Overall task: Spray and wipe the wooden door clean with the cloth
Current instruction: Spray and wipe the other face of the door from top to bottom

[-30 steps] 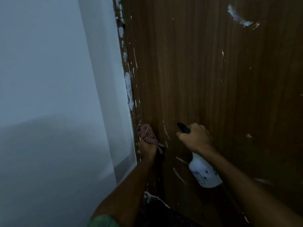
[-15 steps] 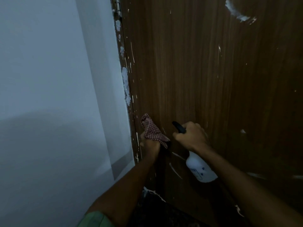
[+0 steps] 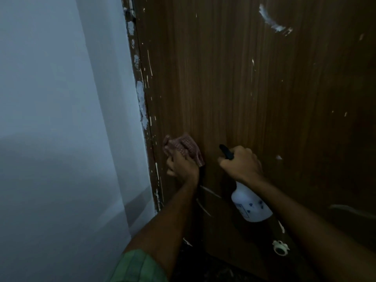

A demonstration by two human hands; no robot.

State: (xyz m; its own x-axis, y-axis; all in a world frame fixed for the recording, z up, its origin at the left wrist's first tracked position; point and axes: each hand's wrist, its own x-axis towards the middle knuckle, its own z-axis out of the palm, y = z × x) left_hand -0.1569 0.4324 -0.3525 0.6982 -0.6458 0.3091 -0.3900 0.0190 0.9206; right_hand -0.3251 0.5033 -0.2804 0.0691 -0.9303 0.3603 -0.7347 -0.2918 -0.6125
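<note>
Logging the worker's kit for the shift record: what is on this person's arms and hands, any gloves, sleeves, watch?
Both hands are bare, with no gloves: the left hand and the right hand. Both forearms are uncovered, and no watch or band shows on either wrist. The only clothing in view is a green short sleeve with a faint checked pattern on the left upper arm. The right upper arm is out of frame.

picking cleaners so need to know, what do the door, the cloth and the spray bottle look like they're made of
Door: brown wood or wood-look laminate, judging by the straight vertical grain; dull sheen, flecked with white paint-like marks.
Cloth: soft woven fabric, small red-and-white check, crumpled.
Spray bottle: white, seemingly plastic, smooth, blue print, black nozzle.
</note>
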